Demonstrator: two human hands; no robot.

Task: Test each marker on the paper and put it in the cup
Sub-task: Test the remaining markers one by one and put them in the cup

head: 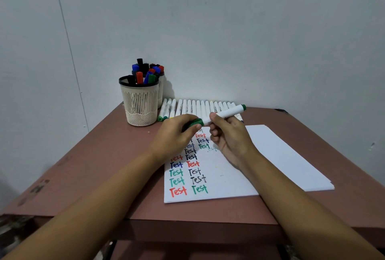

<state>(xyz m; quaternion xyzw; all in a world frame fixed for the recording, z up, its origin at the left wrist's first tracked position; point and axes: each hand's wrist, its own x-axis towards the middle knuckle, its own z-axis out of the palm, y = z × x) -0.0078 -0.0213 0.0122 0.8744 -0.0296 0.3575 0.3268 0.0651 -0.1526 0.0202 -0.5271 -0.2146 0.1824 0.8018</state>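
Observation:
I hold a white marker [227, 113] with green ends level above the paper [225, 178]. My right hand [229, 136] grips its white barrel. My left hand [175, 134] pinches the green cap [194, 123] at the marker's left end. The paper bears two columns of the word "Test" in red, blue, green and black. A cream mesh cup [141, 101] with a black rim stands at the back left, holding several capped markers. A row of several white markers [198, 108] lies along the wall behind my hands.
A second cup [160, 90] full of markers stands behind the first, partly hidden. The paper lies on a stack of sheets reaching right [291, 155]. The brown table [93, 166] ends at a front edge near me; a grey wall is right behind.

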